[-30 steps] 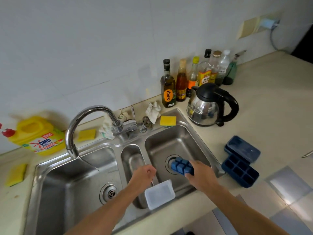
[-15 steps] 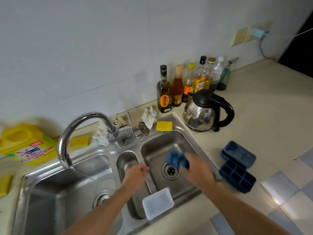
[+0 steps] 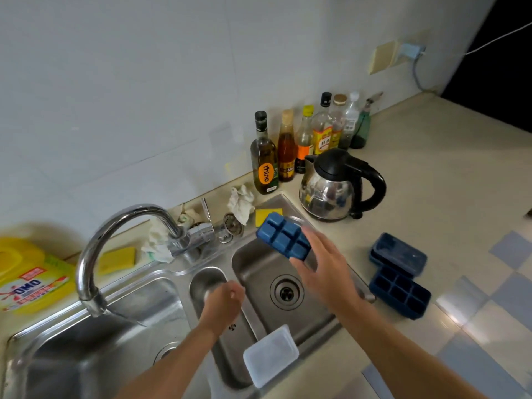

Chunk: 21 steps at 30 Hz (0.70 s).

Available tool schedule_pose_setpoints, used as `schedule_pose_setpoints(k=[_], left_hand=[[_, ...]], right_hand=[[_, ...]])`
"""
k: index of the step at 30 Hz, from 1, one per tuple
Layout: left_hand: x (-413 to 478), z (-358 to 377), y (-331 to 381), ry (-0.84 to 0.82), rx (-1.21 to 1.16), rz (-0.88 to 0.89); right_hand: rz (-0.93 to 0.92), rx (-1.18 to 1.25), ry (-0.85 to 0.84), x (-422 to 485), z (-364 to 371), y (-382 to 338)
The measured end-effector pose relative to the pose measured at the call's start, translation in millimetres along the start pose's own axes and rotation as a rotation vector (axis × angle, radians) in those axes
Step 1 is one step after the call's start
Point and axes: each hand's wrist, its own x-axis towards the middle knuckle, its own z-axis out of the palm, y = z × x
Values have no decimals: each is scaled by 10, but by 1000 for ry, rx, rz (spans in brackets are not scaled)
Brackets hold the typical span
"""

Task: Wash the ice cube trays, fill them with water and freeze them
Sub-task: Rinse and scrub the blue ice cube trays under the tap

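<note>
My right hand [image 3: 322,272] holds a blue ice cube tray [image 3: 282,236] upside down above the right basin of the steel sink [image 3: 259,289], its underside facing up. Fingers grip the tray's near end. My left hand [image 3: 223,302] hangs over the small middle basin with fingers curled, holding nothing that I can see. A second blue ice cube tray [image 3: 400,295] sits open side up on the counter to the right, and another blue tray or lid [image 3: 398,253] lies just behind it. A clear plastic lid [image 3: 270,355] leans on the sink's front edge.
The curved tap [image 3: 115,234] reaches over the left basin. A steel kettle [image 3: 336,188] and several bottles [image 3: 299,145] stand behind the right basin. Yellow sponges [image 3: 267,216], rags and a yellow detergent jug [image 3: 31,277] line the back edge.
My right hand has lifted the blue tray from low in the right basin up and toward the back, turning it underside up. My left hand has stayed over the middle basin.
</note>
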Motion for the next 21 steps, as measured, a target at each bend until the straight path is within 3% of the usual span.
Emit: schedule_pose_setpoints(k=[3, 4, 6, 10, 12, 15, 21], left_hand=[[26, 3, 56, 1, 16, 34], [21, 11, 78, -7, 22, 38], [33, 31, 122, -4, 37, 32], [33, 172, 280, -35, 121, 38], [9, 227, 419, -18, 103, 35], [-73, 361, 648, -16, 7, 31], [-293, 710, 1244, 5, -290, 63]], right_hand=[[264, -296, -525, -483, 259, 543], [292, -312, -562, -584, 303, 649], [280, -207, -425, -568, 325, 689], [83, -40, -60, -299, 155, 432], [50, -42, -91, -251, 15, 416], [228, -123, -402, -358, -148, 598], [472, 414, -352, -466, -608, 886]])
